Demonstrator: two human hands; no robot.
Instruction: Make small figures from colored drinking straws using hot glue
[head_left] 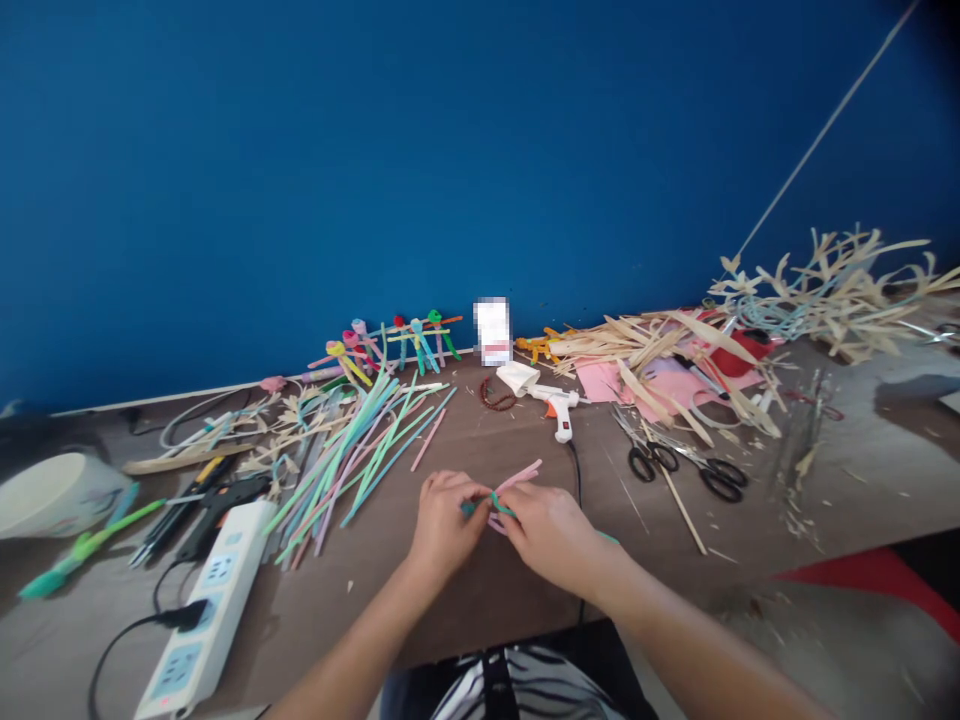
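Hands point(551, 535) pinch straws point(517, 478); cream bowl point(56, 495) far left

A craft workshop, shown by coloured straws point(337, 470), scissors point(651, 458) and a glue gun point(559, 408).

Left hand point(444, 522); right hand point(551, 535) — both pinching pink strips point(519, 477).

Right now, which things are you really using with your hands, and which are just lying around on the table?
Using:
left hand
right hand
pink straws
green straw

Just lying around:
pile of colored straws
white hot glue gun
black-handled scissors
white power strip
dried leaf strips
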